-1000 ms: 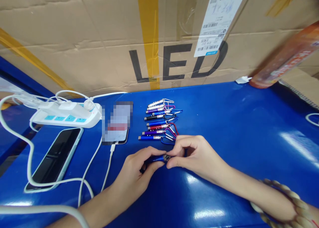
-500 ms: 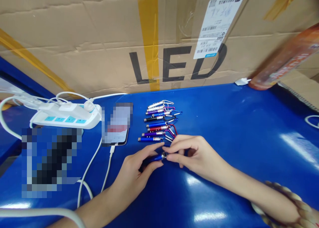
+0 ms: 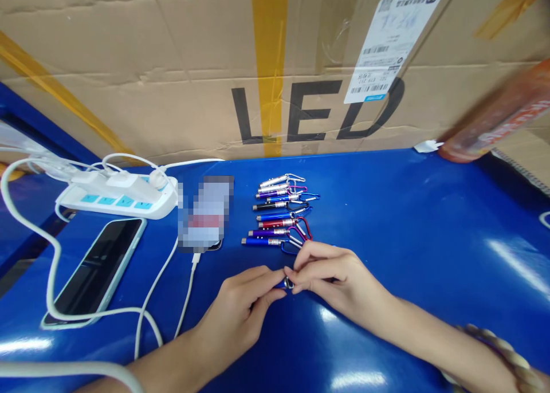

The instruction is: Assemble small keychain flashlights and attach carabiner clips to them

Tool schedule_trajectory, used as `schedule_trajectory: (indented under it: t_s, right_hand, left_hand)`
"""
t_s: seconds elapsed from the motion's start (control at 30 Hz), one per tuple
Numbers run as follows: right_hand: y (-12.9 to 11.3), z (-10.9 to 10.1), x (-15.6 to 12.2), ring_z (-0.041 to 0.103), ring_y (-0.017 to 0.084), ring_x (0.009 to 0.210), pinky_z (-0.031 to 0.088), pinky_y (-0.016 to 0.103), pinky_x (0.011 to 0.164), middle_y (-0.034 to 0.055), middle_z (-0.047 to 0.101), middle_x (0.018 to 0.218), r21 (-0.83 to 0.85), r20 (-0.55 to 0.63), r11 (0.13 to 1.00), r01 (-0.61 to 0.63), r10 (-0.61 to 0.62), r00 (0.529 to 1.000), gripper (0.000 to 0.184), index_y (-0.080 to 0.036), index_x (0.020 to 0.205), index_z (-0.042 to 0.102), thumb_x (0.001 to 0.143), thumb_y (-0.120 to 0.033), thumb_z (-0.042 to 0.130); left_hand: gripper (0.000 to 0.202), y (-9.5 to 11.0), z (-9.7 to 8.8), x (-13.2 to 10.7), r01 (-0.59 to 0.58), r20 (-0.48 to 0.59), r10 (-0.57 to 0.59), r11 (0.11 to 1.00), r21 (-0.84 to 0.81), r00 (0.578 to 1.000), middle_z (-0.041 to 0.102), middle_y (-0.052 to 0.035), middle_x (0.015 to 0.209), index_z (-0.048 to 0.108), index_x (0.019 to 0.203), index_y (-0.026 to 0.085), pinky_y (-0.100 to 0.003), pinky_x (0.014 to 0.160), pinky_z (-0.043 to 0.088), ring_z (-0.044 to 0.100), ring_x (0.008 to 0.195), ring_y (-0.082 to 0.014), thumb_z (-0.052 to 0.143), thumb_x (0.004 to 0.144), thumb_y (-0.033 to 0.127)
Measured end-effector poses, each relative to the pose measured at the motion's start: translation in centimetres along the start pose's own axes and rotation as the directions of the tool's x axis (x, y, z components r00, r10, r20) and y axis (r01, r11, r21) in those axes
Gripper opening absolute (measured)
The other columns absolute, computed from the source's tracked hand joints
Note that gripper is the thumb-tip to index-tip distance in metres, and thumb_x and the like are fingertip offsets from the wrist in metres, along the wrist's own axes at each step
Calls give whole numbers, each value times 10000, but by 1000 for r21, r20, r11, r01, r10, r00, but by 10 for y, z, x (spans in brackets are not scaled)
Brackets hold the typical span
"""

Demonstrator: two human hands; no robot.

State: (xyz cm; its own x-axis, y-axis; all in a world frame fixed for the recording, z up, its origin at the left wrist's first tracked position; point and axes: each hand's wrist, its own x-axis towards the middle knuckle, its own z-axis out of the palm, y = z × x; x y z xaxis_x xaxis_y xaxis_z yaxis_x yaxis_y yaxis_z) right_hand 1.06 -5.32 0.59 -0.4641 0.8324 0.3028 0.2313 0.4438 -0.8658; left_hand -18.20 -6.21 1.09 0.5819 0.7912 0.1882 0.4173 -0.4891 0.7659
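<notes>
Low over the blue table, my left hand is closed around a blue keychain flashlight, whose body is mostly hidden by the fingers. Its silvery end points right, toward my right hand. There the thumb and fingers of my right hand are pinched together against that metal end; whatever lies between them is too small or covered to make out. Just beyond both hands several similar flashlights lie in a column, silver, purple, blue, black and red, each with a carabiner clip on its right. The nearest is a blue flashlight.
A large cardboard box stands along the back. To the left are a white power strip with plugs, a dark-screened phone and a charging phone with white cables. An orange bottle stands tilted in view at right.
My left fingers have closed further over the blue flashlight, and both hands are closer together at its metal end. The view has shifted slightly, and the column of flashlights is unchanged.
</notes>
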Motion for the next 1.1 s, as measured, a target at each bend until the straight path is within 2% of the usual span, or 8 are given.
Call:
schedule_trajectory:
  t_s: [0.2,0.3,0.37,0.5,0.67,0.8,0.87,1.1]
  right_hand:
    - [4,0,-1,545,63,660,437,192,583,5,564,812,-41,23,999,26,-25,999,188,-189,746,689,870,-183,548]
    - [2,-6,0,550,68,685,443,192,581,18,574,915,-191,49,979,74,-65,997,121,-208,809,688,857,-223,577]
    - [-1,-11,2,559,77,703,431,185,547,26,590,956,-354,62,918,178,-167,984,109,-227,918,677,844,-237,597]
    - [-7,-16,4,570,69,669,397,177,501,-7,641,856,-541,108,762,356,-357,928,149,-240,952,656,876,-176,545]
    - [-13,-14,6,533,41,539,388,186,474,-31,639,709,-508,86,803,313,-314,946,127,-166,799,613,883,-230,542]
    - [-13,-16,4,558,45,584,399,190,498,-50,632,717,-510,108,772,380,-380,919,25,-194,879,588,855,-199,581]
    - [-13,-18,3,568,50,613,399,195,506,-52,636,746,-532,124,731,427,-432,893,88,-211,910,579,835,-175,606]
    - [-16,-16,0,578,56,654,394,204,519,-50,630,740,-586,158,638,501,-516,842,56,-200,859,569,835,-170,609]
  left_hand:
    - [217,2,-3,3,30,37,-29,999,-27,999,475,11,619,604,798,113,-193,501,330,420,535,-101,408,890,95]
    - [230,4,-8,6,122,100,-117,991,-49,988,502,9,627,591,754,132,-195,506,326,439,542,-100,409,893,120]
    - [237,5,-11,8,184,137,-173,980,-72,975,534,2,645,587,732,140,-198,526,338,471,566,-105,412,892,136]
    - [232,5,-16,10,282,200,-246,943,-175,948,554,4,654,601,759,145,-204,555,360,506,597,-115,422,896,203]
    - [254,8,-21,12,399,354,-294,876,-272,888,514,24,634,587,732,145,-213,577,335,449,604,-107,433,892,269]
    - [262,10,-23,16,467,463,-261,782,-413,847,430,43,600,565,704,142,-217,562,292,376,580,-94,425,885,271]
    - [262,9,-24,17,518,523,-242,706,-483,818,394,52,579,570,731,139,-215,526,266,335,547,-88,439,882,309]
    - [263,7,-25,14,706,693,-232,450,-547,683,368,68,553,577,792,124,-207,422,137,210,455,-53,503,875,362]
